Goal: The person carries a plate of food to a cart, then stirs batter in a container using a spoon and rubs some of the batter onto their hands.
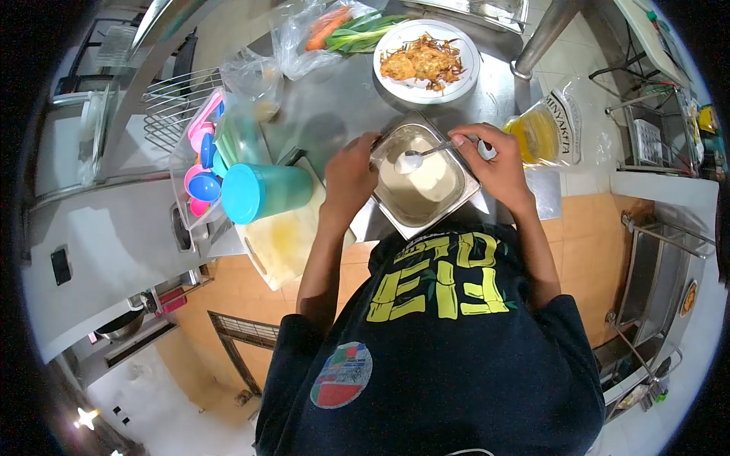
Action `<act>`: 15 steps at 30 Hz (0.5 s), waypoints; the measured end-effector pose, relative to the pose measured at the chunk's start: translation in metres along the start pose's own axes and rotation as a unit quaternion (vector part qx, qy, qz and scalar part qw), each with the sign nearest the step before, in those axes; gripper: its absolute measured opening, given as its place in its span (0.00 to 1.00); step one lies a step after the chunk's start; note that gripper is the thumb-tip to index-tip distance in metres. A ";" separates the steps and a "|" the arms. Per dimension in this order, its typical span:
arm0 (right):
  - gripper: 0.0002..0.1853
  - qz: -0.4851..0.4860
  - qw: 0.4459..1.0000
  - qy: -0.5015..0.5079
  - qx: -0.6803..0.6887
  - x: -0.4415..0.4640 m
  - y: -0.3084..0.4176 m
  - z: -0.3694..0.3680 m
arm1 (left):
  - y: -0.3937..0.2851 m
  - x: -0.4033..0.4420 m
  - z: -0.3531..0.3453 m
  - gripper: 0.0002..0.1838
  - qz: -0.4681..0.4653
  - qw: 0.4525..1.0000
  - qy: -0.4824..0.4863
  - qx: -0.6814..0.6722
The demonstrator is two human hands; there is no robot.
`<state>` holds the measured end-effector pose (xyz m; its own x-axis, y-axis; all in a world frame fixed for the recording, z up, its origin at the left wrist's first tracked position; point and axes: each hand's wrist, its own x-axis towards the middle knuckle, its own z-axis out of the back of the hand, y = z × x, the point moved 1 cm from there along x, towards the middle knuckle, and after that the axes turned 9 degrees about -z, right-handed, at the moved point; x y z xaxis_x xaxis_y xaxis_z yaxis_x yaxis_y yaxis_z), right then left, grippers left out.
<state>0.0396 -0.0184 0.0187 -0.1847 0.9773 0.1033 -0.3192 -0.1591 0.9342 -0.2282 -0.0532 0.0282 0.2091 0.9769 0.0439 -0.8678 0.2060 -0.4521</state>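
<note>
A rectangular metal pan holding pale, creamy batter stands at the near edge of the steel table. My left hand grips the pan's left rim. In my right hand is the handle of a metal spoon, its bowl over the batter with some pale mixture on it. Beyond the pan, a white plate carries browned fritters. Left of my left hand, a teal lidded container rests on a cutting board.
A bag of yellow oil lies right of my right hand. Plastic bags, a carrot and green onions lie at the back. A clear bin of colourful scoops stands at left. A metal post rises at back right.
</note>
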 end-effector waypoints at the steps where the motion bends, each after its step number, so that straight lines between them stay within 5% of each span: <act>1: 0.07 0.003 1.000 0.004 0.001 0.000 0.000 0.000 | 0.002 0.004 -0.004 0.23 -0.004 0.999 0.000 0.032; 6: 0.07 0.022 0.999 -0.014 0.021 0.002 0.002 -0.002 | 0.002 0.013 -0.018 0.16 0.000 0.991 -0.007 0.134; 15: 0.07 0.017 1.000 -0.007 0.018 -0.002 0.000 0.000 | 0.000 -0.005 -0.010 0.31 -0.003 0.998 -0.037 0.052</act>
<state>0.0401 -0.0201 0.0182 -0.1826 0.9732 0.1395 -0.2790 -0.1873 0.9418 -0.2246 -0.0585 0.0187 0.1836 0.9765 0.1130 -0.9099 0.2123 -0.3565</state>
